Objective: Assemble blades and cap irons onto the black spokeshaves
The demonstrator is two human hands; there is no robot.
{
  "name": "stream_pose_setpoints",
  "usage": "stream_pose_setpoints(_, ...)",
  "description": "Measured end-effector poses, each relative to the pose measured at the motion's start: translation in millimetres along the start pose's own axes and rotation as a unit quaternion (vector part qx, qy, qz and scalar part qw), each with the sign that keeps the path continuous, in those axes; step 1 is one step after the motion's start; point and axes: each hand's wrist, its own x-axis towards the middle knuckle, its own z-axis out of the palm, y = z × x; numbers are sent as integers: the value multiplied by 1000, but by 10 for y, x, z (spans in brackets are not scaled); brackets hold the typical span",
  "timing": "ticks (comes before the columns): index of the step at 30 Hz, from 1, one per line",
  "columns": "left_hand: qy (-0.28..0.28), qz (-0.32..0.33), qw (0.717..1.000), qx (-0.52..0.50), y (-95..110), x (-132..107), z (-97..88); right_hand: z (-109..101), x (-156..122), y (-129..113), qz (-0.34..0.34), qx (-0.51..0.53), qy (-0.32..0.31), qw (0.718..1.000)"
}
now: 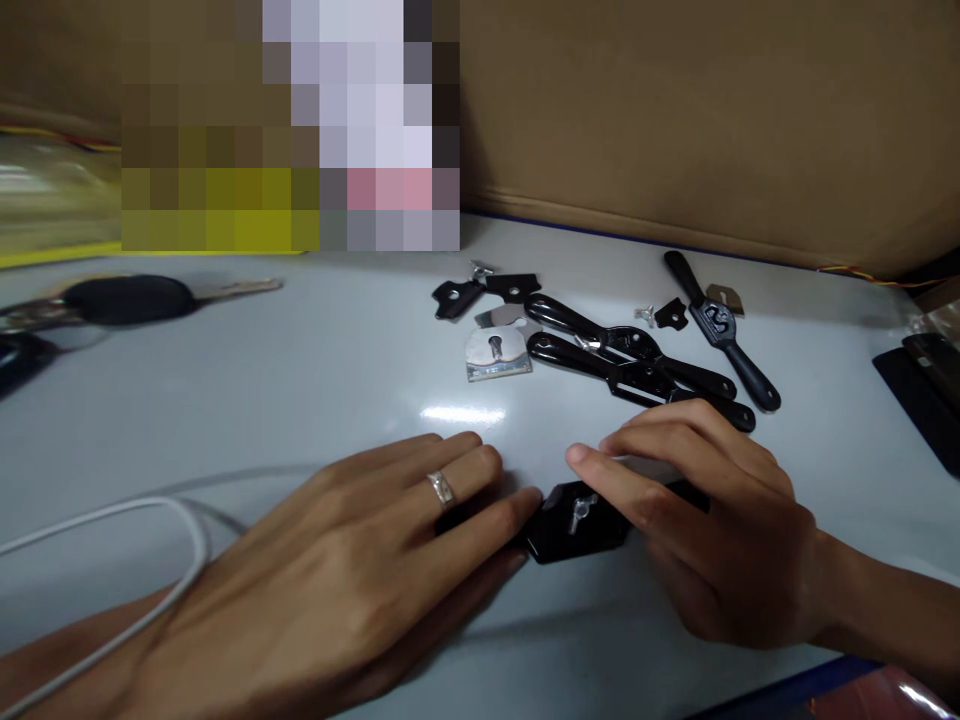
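Both hands rest on a black tool body with a small silver wing screw (579, 520) at the front of the white table (300, 390). My left hand (352, 570), with a ring on one finger, lies over its left end, fingers curled round it. My right hand (712, 520) covers its right end, fingers bent over the top. Just beyond lie two more black two-handled tools (637, 365), side by side and touching.
A third black tool (724, 325) lies at the right rear. Small black plates (487, 290) and a silver blade (496, 355) sit behind centre. A white cable (112, 520) loops at the left. A cardboard wall (675, 120) backs the table.
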Motion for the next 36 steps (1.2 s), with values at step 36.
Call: stream_pose_setpoints(36,-12,-1,1000,0,-15,2,0,-32,-13,-86,48,16,-30,998)
